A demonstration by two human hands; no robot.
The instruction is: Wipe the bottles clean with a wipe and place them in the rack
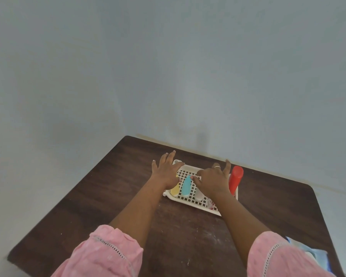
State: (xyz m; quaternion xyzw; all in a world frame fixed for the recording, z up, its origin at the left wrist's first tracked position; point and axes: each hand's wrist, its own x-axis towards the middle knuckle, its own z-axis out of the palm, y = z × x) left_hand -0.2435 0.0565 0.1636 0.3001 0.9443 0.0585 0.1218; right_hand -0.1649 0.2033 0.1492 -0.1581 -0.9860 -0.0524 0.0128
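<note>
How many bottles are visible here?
4. A yellow bottle, blue bottle and white bottle lie in the rack; a red bottle stands upright at its right edge. The left hand and right hand cover part of it; more may be hidden.

- Yellow bottle: upper part covered by the left hand.
- White bottle: mostly hidden under the right hand; grip indeterminable.
- Red-printed item in rack: blurred, unidentifiable.
- Blue object: blurred, partly behind the pink sleeve.
</note>
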